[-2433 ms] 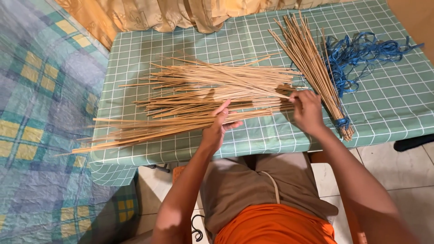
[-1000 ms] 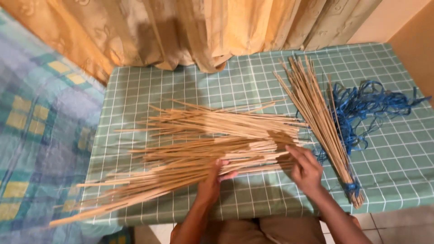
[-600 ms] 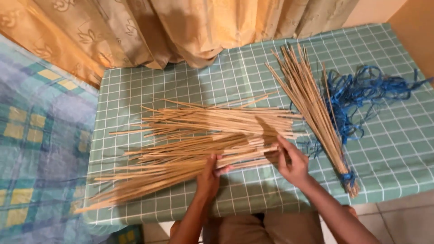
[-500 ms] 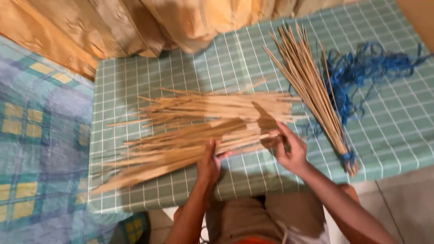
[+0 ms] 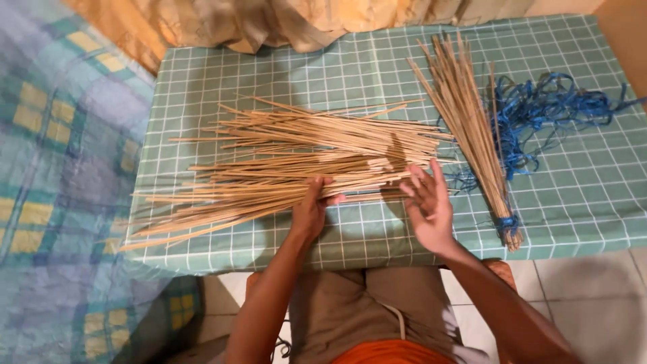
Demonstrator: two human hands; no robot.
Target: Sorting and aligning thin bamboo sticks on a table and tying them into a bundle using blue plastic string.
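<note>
A loose pile of long thin tan sticks [image 5: 290,162] lies spread across a table with a green checked cloth [image 5: 579,202]. My left hand [image 5: 311,209] rests on the pile's near edge, thumb under, fingers closed over several sticks. My right hand [image 5: 426,205] hovers at the sticks' right ends with its fingers spread, palm turned toward the pile, holding nothing. To the right lies a tied bundle of sticks [image 5: 472,128], bound near its lower end with blue string.
A tangle of blue plastic string [image 5: 546,108] lies right of the bundle. Tan curtains [image 5: 283,20] hang at the table's far edge. A blue and yellow plaid cloth [image 5: 60,168] lies to the left. My lap and a tiled floor [image 5: 586,296] are below the table edge.
My right hand has let go of the stick ends and opened, fingers spread. The left hand stays on the pile. The camera view has shifted.
</note>
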